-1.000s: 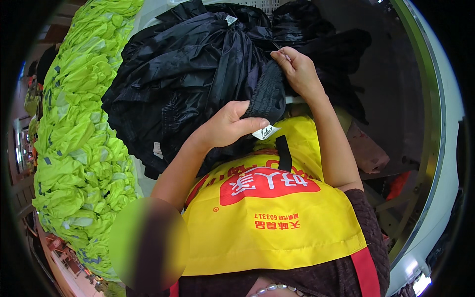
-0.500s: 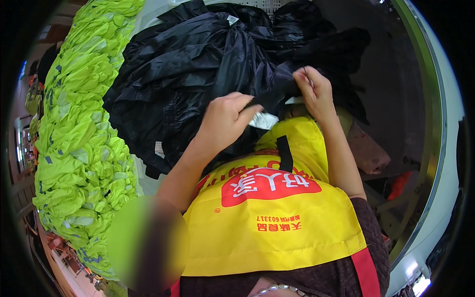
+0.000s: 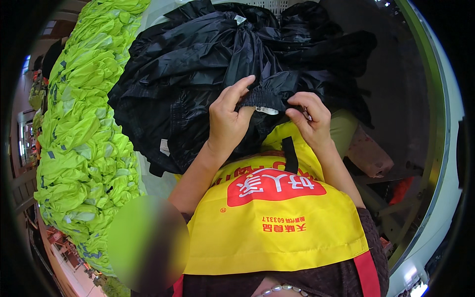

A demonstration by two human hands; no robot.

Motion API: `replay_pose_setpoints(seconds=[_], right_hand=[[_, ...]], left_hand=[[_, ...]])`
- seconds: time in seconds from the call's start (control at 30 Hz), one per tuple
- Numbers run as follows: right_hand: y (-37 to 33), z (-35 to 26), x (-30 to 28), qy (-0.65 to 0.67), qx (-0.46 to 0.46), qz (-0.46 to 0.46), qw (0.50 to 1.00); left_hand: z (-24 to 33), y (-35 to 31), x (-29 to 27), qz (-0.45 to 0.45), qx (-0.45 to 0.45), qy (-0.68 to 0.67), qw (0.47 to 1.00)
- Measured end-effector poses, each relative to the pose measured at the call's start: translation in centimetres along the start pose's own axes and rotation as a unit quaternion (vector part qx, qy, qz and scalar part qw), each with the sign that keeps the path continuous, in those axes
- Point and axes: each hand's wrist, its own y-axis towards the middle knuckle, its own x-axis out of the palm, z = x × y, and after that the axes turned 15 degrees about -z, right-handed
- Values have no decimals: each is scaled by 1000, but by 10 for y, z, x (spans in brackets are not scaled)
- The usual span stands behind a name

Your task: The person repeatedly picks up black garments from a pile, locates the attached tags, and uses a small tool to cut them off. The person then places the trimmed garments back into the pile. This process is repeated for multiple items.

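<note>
A big heap of shiny black garments (image 3: 198, 74) lies in front of me. At its near side, a gathered elastic waistband (image 3: 269, 95) is stretched between my hands, with a white label (image 3: 267, 110) sticking out under its edge. My left hand (image 3: 228, 119) is closed on the left end of the waistband, thumb and forefinger pinching it. At the right end, my right hand (image 3: 312, 121) has its thumb and fingers closed at the edge of the cloth. More white tags show on the heap, one (image 3: 240, 20) at the top and another (image 3: 165, 147) at the lower left.
Bright yellow-green garments (image 3: 84, 148) are stacked in a tall column along the left. A white plastic basket (image 3: 269, 6) shows behind the heap. My yellow apron (image 3: 272, 232) covers my lap. To the right are a pinkish bag-like thing (image 3: 370, 154) and a curved pale edge (image 3: 448, 123).
My right hand has come down and slightly left, nearer my left hand. The waistband has turned so its gathered elastic side shows, and the label is now mostly covered.
</note>
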Motion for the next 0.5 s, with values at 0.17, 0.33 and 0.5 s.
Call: replay_pose_setpoints(seconds=[0.17, 0.33, 0.5], right_hand=[[12, 1, -2, -157, -56, -34, 985], [21, -1, -21, -101, 39, -36, 993], [32, 3, -30, -57, 61, -57, 995]], left_hand=[[7, 3, -5, -37, 14, -8, 999], [23, 8, -14, -110, 34, 183, 976], [37, 23, -4, -223, -45, 100, 969]])
